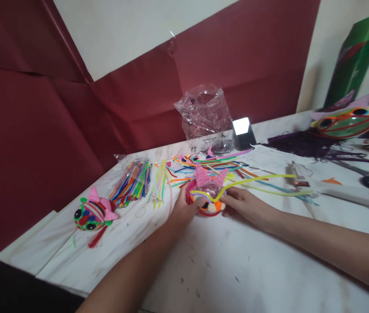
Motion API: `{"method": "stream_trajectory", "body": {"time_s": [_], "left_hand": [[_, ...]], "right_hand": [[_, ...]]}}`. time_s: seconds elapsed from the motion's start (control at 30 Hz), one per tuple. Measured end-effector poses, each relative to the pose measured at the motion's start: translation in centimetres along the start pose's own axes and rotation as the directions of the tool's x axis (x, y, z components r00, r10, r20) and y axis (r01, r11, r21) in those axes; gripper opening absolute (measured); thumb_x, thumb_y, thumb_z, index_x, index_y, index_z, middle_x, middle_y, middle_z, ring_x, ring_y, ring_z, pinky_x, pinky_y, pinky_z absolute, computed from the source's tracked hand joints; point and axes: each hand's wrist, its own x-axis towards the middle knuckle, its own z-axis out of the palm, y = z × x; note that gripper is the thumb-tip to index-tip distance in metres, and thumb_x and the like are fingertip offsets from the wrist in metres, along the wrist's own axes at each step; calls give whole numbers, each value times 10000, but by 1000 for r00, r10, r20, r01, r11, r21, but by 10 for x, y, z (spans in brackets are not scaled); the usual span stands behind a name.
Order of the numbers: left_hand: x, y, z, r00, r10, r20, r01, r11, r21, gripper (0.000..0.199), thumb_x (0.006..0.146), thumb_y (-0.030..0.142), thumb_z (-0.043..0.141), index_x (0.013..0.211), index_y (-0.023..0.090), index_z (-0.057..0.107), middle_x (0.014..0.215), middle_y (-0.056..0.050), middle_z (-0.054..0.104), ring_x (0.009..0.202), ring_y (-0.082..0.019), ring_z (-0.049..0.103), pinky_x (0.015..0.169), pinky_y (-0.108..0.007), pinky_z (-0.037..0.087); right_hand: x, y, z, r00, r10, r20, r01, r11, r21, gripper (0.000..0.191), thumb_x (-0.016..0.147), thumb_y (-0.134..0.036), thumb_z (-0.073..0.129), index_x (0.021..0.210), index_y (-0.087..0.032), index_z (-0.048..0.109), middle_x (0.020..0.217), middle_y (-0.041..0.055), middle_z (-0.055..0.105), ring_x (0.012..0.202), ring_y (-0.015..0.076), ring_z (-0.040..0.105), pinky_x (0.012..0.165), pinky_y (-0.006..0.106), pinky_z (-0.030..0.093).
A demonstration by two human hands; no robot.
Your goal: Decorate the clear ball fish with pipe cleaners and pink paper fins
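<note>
Left hand (187,205), right hand (240,201): figure (213,191) | bag (123,159) — pipe cleaners (138,182) | upright bag (204,115) — contents unclear

I worked in dim, soft indoor light. It lay palest on the white surface (236,265), while the maroon sheeting (14,152) darkened toward the left and the lower left corner went nearly black. A soft shadow ran beneath my right forearm (321,239). White glare filled the upper part of the phone-like device (245,140), and the clear bag (204,115) caught glints. My hands (241,203) looked slightly blurred; the wide lens stretched the green box (354,61) near the right edge.
</note>
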Motion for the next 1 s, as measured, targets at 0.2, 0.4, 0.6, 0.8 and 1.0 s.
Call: {"method": "stream_trajectory", "body": {"time_s": [0.2, 0.4, 0.6, 0.8, 1.0], "left_hand": [[-1, -3, 1, 996, -89, -19, 88, 992, -87, 990, 605, 325, 853, 1436, 178, 335, 1365, -161, 560, 1241, -303, 548, 1028, -385, 447], [-3, 4, 6, 994, -96, -48, 93, 994, -61, 907, 645, 225, 787, 1432, 177, 338, 1352, -147, 572, 1206, -289, 568, 1001, -377, 462], [-5, 12, 8, 988, -134, -77, 129, 990, -59, 940, 586, 183, 793, 1417, 193, 354, 1303, -130, 608, 1127, -286, 616, 927, -356, 503], [-2, 6, 6, 989, -125, -73, 114, 984, -137, 870, 587, 236, 777, 1376, 211, 412, 1265, -113, 632, 1113, -273, 622, 902, -337, 503], [-4, 5, 8, 983, -120, -136, 105, 988, -117, 814, 594, 209, 738, 1352, 204, 442, 1191, -103, 662, 1019, -246, 647, 840, -313, 511]], "right_hand": [[2, 1, -1, 1000, -6, 1, 6, 1000, -7, 511, 723, -650, 656, 892, -168, 630, 823, 45, 646, 596, 137, 586, 571, 297, 514], [5, 0, -3, 999, -31, -41, 26, 990, -135, 546, 715, -616, 670, 970, -133, 660, 748, 47, 659, 556, 170, 584, 536, 327, 487], [4, -4, -3, 993, -102, -59, 87, 971, -223, 536, 710, -585, 660, 1013, -146, 702, 912, 83, 727, 797, 242, 635, 695, 358, 498], [0, -11, -2, 972, -154, -176, 93, 945, -312, 358, 715, -518, 643, 819, -178, 690, 762, 62, 704, 707, 221, 615, 638, 349, 466], [-3, -22, -2, 951, -208, -228, 153, 959, -238, 292, 682, -509, 580, 673, -218, 600, 607, 10, 617, 573, 165, 554, 552, 308, 443]]}}
